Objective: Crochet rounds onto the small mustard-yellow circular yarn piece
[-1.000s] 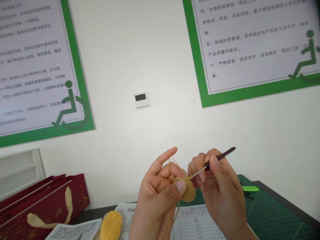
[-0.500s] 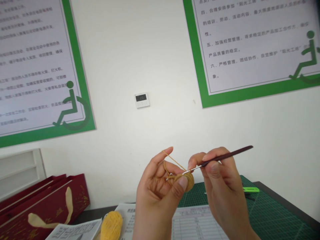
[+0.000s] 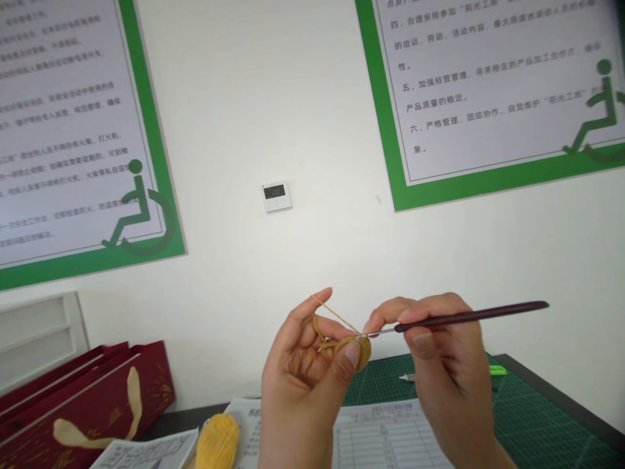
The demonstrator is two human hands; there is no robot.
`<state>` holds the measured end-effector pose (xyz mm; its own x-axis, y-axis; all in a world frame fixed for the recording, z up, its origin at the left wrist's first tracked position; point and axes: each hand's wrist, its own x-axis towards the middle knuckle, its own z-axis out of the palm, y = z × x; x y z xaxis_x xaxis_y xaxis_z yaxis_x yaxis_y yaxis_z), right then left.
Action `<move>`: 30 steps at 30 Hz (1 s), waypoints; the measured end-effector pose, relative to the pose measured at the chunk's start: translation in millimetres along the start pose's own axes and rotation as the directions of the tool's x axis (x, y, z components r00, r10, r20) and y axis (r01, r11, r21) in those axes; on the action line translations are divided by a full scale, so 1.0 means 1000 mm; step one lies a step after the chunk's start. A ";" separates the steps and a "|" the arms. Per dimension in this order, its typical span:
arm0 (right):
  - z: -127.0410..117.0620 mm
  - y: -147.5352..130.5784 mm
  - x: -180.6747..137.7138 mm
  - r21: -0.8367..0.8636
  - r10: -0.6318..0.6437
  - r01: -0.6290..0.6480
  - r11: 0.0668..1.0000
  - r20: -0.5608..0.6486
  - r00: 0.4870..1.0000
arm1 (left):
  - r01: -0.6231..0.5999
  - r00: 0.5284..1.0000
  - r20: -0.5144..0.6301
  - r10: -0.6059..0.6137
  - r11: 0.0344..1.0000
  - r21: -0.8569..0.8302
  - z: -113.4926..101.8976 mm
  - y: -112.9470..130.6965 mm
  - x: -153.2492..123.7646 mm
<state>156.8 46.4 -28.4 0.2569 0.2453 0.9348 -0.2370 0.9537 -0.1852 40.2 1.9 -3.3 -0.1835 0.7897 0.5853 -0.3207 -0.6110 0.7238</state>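
My left hand (image 3: 307, 371) pinches a small round piece of tan crochet work (image 3: 363, 354) between thumb and fingers. A strand of tan yarn (image 3: 336, 314) runs from the raised left index finger down to the piece, and more yarn loops lie by the palm. In my right hand (image 3: 446, 358) is a crochet hook (image 3: 473, 317) with a dark handle, held between thumb and fingers. Its thin metal shaft points left, and the tip meets the upper edge of the crochet work. The right index finger reaches close to that edge.
A yellow ball of yarn (image 3: 217, 443) lies on the table beside printed sheets (image 3: 385, 433). Behind the right hand is a green cutting mat (image 3: 532, 404) with a bright green-handled tool (image 3: 498, 370). Dark red gift bags (image 3: 107, 404) stand at the left against the wall.
My right hand has moved right and the hook's handle has tilted flatter, its tip drawn back to the edge of the crochet work. My left hand has shifted slightly left.
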 end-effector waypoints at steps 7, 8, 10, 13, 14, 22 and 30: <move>-0.011 -0.002 0.002 -0.066 -0.120 0.130 0.989 0.132 0.984 | -0.003 1.000 -0.001 0.003 1.000 0.012 -0.002 -0.001 0.001; -0.013 -0.002 0.004 -0.077 -0.147 0.162 0.984 0.167 0.975 | -0.003 1.000 0.001 0.003 1.000 0.012 -0.002 -0.001 0.001; -0.016 -0.003 0.008 -0.118 -0.198 0.233 0.965 0.256 0.946 | -0.010 1.000 0.006 0.010 1.000 0.012 -0.002 -0.001 0.001; -0.018 -0.006 0.014 -0.219 -0.279 0.374 0.901 0.366 0.888 | -0.027 1.000 0.011 0.027 0.999 0.018 -0.002 -0.001 0.001; -0.018 -0.007 0.016 -0.255 -0.304 0.418 0.872 0.387 0.871 | -0.023 1.000 0.014 0.023 1.000 0.020 -0.002 -0.001 0.001; -0.011 0.005 0.001 -0.185 -0.347 0.397 0.899 0.250 0.904 | 0.117 0.988 0.107 -0.107 0.989 -0.088 -0.003 0.001 0.001; -0.003 0.024 -0.006 -0.001 -0.233 0.234 0.972 0.104 0.967 | 0.147 0.985 0.105 -0.135 0.981 -0.126 -0.005 0.000 0.003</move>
<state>152.2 68.6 -39.6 0.2059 -0.0029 0.9786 -0.1693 0.9848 0.0386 34.7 4.3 -3.1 -0.0400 0.8546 0.5178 -0.4588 -0.4761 0.7503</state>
